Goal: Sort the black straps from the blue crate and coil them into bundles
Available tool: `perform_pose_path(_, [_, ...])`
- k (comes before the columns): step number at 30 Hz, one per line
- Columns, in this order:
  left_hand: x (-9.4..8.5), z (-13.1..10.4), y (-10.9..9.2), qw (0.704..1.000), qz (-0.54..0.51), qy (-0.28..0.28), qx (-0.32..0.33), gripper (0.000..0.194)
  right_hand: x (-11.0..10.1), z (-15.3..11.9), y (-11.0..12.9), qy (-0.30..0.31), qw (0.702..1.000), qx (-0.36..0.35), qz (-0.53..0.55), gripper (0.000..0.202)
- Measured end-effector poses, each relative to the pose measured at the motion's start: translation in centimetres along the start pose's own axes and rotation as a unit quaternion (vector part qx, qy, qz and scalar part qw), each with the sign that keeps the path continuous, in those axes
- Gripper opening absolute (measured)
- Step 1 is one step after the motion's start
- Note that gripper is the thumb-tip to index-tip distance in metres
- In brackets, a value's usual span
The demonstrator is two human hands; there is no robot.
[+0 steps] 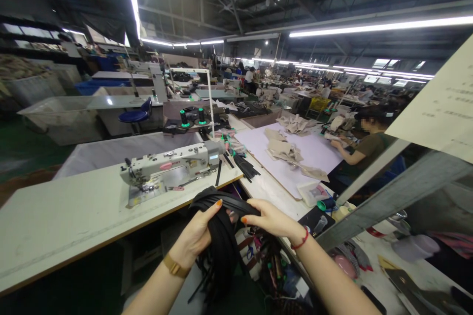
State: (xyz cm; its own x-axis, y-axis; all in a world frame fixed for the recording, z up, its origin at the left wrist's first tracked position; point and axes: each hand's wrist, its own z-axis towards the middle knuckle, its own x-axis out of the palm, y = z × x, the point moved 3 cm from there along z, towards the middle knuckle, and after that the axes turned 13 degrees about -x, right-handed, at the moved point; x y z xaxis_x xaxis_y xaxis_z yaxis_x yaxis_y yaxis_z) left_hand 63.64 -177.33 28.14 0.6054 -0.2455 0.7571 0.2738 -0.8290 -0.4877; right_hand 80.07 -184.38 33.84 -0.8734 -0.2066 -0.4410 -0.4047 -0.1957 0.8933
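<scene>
A thick bundle of long black strips [223, 243] hangs between my hands, in front of the sewing table's edge. My left hand [197, 231] is closed round the bundle on its left side, thumb on top. With fingers and thumb, my right hand [264, 216] grips the strips at their upper right end. The lower ends dangle loose below the table top. Beyond my left hand stands a white sewing machine [173, 165] on the pale table [74, 211]. More black strips [246, 167] lie at the table's right end.
Green-based black thread cones [202, 116] stand behind the machine. Beige cut pieces [284, 150] lie on a white board [254, 142] at right, where a co-worker [365, 142] sits. A slanted metal post [399, 197] crosses the right side. Below is a bin of scissors and spools [273, 266].
</scene>
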Motion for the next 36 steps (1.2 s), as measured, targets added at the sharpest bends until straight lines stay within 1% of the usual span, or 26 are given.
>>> perform_pose_path(2, [-0.3,-0.1,-0.5,1.000,0.000,0.010,-0.001,0.016,1.0,0.5,-0.2,-0.003,0.999,0.022,0.029,0.031])
perform_pose_path(5, [-0.7,-0.3,-1.1,1.000,0.015,0.025,0.002,0.018,3.1,1.5,-1.1,-0.012,0.998,0.023,0.052,0.032])
perform_pose_path(8, [-1.1,-0.2,-1.8,1.000,0.015,0.018,0.014,0.016,4.9,2.4,-2.3,-0.026,0.996,0.032,0.080,0.035])
perform_pose_path(10, [-1.4,-0.1,-2.2,1.000,0.016,0.013,0.019,0.017,5.5,3.0,-2.8,-0.044,0.994,0.038,0.091,0.035])
perform_pose_path(12, [-1.5,-0.1,-2.8,0.999,0.021,0.015,0.023,0.018,5.5,3.6,-2.8,-0.053,0.993,0.034,0.097,0.033])
perform_pose_path(15, [-1.6,0.0,-3.6,0.999,0.025,0.024,0.025,0.019,4.9,4.3,-2.1,-0.041,0.995,0.021,0.093,0.028])
perform_pose_path(20, [-2.2,0.0,-4.5,0.999,0.020,0.026,0.026,0.015,3.9,5.2,-0.9,-0.036,0.999,0.008,0.015,0.020])
perform_pose_path(24, [-2.8,0.1,-4.8,0.999,0.021,0.025,0.025,0.017,3.3,5.8,-0.4,-0.044,0.999,-0.005,-0.019,0.018])
perform_pose_path(26, [-3.0,0.1,-4.8,0.999,0.021,0.023,0.022,0.017,3.0,6.0,-0.2,-0.046,0.999,-0.003,-0.022,0.018])
perform_pose_path(28, [-3.2,0.1,-4.9,0.999,0.021,0.023,0.016,0.017,2.9,6.1,-0.2,-0.039,0.999,0.020,-0.006,0.018])
perform_pose_path(31, [-3.4,0.0,-4.9,0.999,0.032,0.032,0.001,0.019,3.3,6.1,-0.5,-0.035,0.997,0.056,0.035,0.020])
perform_pose_path(34, [-3.7,0.1,-4.9,0.997,0.053,0.055,-0.012,0.020,4.5,6.3,-0.8,-0.028,0.996,0.045,0.079,0.022])
perform_pose_path(36, [-4.1,0.1,-4.9,0.996,0.060,0.063,-0.013,0.018,5.5,6.5,-1.3,-0.015,0.992,0.045,0.116,0.027])
